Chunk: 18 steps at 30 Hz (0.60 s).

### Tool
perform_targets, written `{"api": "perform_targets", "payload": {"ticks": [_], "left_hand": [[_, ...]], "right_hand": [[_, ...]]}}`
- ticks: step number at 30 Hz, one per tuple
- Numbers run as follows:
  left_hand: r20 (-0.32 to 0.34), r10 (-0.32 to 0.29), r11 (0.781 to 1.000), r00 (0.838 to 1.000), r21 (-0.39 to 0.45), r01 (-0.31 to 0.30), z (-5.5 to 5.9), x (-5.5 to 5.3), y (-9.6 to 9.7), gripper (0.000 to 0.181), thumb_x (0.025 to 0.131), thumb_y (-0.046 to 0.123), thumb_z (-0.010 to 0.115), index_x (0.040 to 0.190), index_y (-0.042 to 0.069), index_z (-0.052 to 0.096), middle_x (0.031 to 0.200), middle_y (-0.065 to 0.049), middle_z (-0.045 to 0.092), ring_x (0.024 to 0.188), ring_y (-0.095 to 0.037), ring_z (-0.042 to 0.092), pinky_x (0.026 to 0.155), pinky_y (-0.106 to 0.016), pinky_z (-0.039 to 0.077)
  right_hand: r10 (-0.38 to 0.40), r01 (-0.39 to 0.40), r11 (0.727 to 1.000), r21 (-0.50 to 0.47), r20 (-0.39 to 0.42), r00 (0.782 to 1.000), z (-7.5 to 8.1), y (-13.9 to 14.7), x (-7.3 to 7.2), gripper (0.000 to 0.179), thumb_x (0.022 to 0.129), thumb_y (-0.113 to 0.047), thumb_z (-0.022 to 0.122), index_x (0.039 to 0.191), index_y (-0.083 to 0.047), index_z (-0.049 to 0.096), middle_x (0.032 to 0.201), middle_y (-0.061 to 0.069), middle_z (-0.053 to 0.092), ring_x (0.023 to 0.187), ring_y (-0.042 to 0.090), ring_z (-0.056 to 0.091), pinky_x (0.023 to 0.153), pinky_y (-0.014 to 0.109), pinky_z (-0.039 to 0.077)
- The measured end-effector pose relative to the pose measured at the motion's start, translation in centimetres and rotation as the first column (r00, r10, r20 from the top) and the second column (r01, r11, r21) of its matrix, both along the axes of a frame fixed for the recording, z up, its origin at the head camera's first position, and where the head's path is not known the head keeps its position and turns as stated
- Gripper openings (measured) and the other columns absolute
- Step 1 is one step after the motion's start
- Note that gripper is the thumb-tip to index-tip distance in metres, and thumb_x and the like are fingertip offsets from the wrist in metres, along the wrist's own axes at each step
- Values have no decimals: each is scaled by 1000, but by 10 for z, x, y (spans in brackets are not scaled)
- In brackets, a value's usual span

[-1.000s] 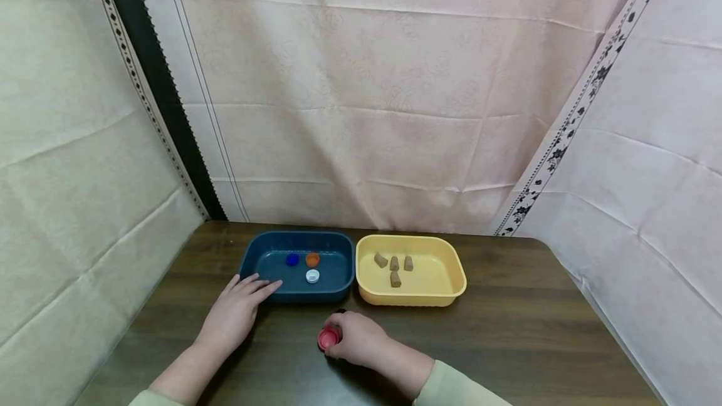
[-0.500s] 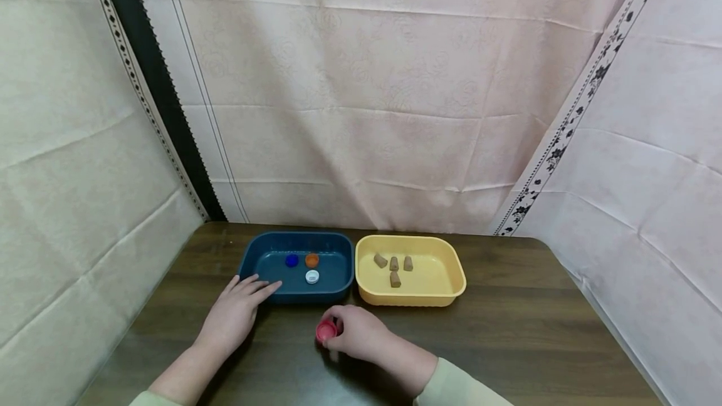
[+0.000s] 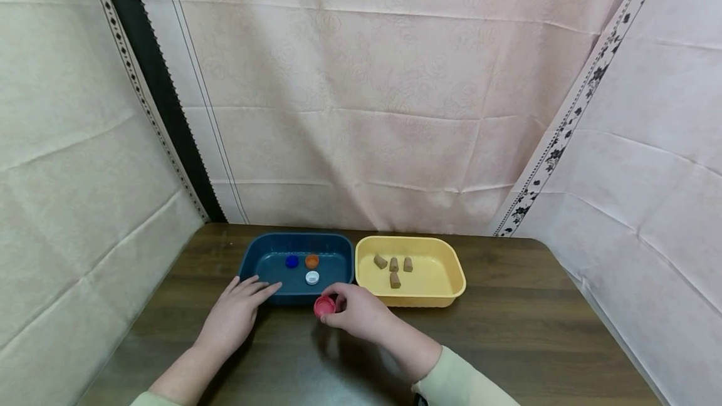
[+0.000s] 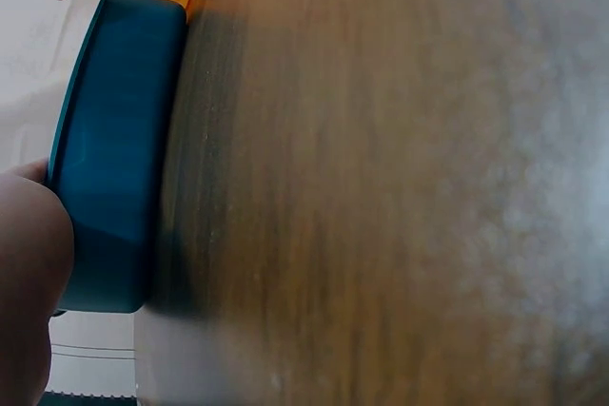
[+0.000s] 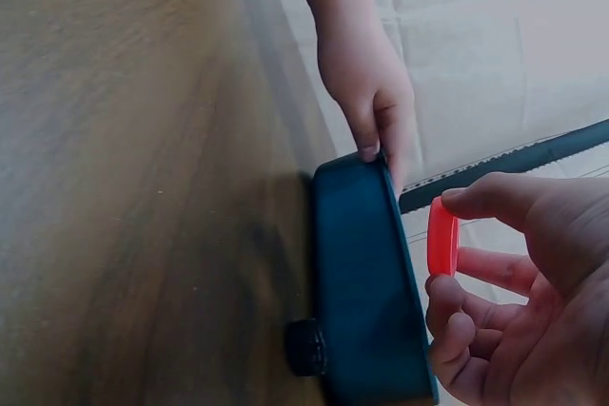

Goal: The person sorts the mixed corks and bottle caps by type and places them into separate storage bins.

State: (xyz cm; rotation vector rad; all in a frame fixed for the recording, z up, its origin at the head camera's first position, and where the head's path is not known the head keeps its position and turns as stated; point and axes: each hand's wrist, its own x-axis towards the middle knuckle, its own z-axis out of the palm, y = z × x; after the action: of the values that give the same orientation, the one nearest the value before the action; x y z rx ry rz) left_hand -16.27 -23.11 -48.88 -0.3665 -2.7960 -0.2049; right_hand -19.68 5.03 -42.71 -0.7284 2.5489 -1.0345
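Observation:
My right hand [image 3: 363, 313] pinches a red bottle cap [image 3: 324, 307] by its edge between thumb and fingertips, up off the table by the near wall of the blue tray [image 3: 259, 296]. In the right wrist view the red cap [image 5: 442, 238] is edge-on. My left hand [image 3: 234, 312] rests with fairly straight fingers at the tray's near left rim. Inside the tray lie a blue cap [image 3: 291, 262], an orange cap [image 3: 312, 261] and a white cap [image 3: 312, 277]. A black bottle cap [image 5: 304, 347] sits against the tray's outer wall, hidden in the head view.
A yellow tray [image 3: 459, 284] stands right beside the blue one and bears several tan cork-like stoppers [image 3: 395, 280]. Both stand on a dark wooden table [image 3: 507, 331]. Pale cloth [image 3: 361, 143] hangs behind and along both sides.
My right hand has lifted the red cap and moved it away from me, up to the blue tray's near edge, covering the black cap in the head view. My left hand has stayed put.

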Motion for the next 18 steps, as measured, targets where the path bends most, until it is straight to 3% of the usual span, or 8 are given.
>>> {"api": "perform_targets", "payload": {"ticks": [11, 18], "left_hand": [[-28, -10, 1000, 1000, 10, 10, -2, 1, -1, 51, 89, -1, 68, 133, 25, 65, 127, -6, 67, 128, -35, 53, 113, -61, 30], [-17, -13, 1000, 1000, 11, 13, -2, 1, -2, 56, 88, -2, 68, 136, 25, 63, 129, -5, 66, 130, -34, 51, 114, -60, 28]], "right_hand": [[-8, 10, 998, -62, 36, 999, 16, -8, -15, 37, 87, -38, 76, 120, -25, 66, 92, -5, 61, 84, 15, 56, 63, 29, 52], [-25, 35, 992, -119, 83, 996, 27, -24, -36, 36, 87, -36, 76, 119, -22, 66, 88, 2, 61, 69, 20, 59, 59, 30, 52]]}}
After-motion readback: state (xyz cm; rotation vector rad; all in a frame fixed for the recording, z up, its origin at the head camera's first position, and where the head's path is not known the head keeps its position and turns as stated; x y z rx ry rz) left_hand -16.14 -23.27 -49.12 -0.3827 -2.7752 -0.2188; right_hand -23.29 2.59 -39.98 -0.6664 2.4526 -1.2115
